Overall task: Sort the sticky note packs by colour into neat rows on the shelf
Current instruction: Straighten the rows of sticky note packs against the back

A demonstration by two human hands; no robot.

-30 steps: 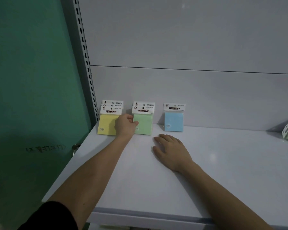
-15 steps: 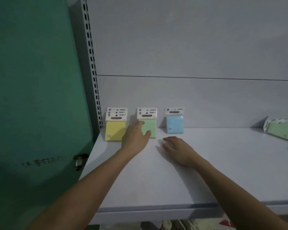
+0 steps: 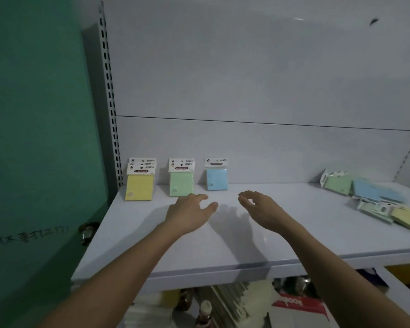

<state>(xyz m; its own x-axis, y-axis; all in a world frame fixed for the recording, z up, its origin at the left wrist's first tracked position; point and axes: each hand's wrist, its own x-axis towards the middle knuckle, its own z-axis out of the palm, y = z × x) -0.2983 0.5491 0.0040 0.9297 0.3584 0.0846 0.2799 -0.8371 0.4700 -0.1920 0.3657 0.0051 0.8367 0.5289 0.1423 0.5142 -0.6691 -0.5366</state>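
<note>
Three rows of sticky note packs lean against the back panel of the white shelf [image 3: 223, 245]: yellow packs [image 3: 139, 187] at the left, green packs [image 3: 181, 184] beside them, a blue pack [image 3: 216, 179] to their right. My left hand [image 3: 191, 213] hovers just in front of the green packs, fingers relaxed, holding nothing. My right hand [image 3: 260, 205] hangs above the shelf in front of the blue pack, fingers loosely curled and empty. A loose pile of unsorted packs [image 3: 374, 200], green, blue and yellow, lies at the shelf's right end.
A green door [image 3: 38, 138] with a round knob [image 3: 87, 232] stands left of the shelf. A slotted upright [image 3: 109, 91] runs up the shelf's left side. Boxes and bottles [image 3: 246, 304] fill the lower shelf.
My left hand has let go of the green pack and pulled back from it. My right hand has lifted off the shelf. The view has swung right, showing the loose pile.
</note>
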